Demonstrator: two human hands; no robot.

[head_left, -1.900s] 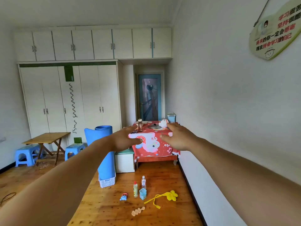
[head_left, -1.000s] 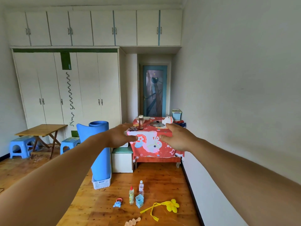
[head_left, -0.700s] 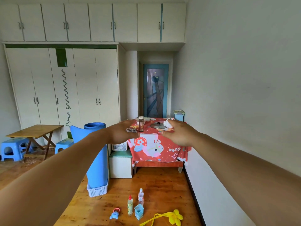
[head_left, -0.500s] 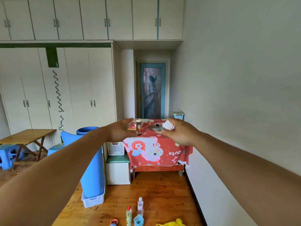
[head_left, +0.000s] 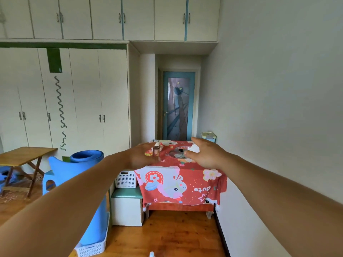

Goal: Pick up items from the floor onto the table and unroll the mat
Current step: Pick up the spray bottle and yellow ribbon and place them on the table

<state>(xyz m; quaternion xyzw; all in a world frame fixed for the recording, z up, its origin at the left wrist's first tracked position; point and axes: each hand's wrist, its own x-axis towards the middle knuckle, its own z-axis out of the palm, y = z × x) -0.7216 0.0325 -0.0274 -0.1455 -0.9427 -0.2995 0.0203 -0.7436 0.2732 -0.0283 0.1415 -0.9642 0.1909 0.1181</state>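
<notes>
A: Floor items?
B: Dropped below the frame as the view tilted up. Only a bottle cap shows at the bottom edge. Likely none lifted yet.
A: Mat?
B: Blue mat rolled, upright in a white basket, left of the bench.
A: Hands?
B: Left hand and right hand stretched ahead, fingers apart, holding nothing. They partly hide the bench top.

Soft even daylight, sharp centre, wide-angle bending at edges.
</notes>
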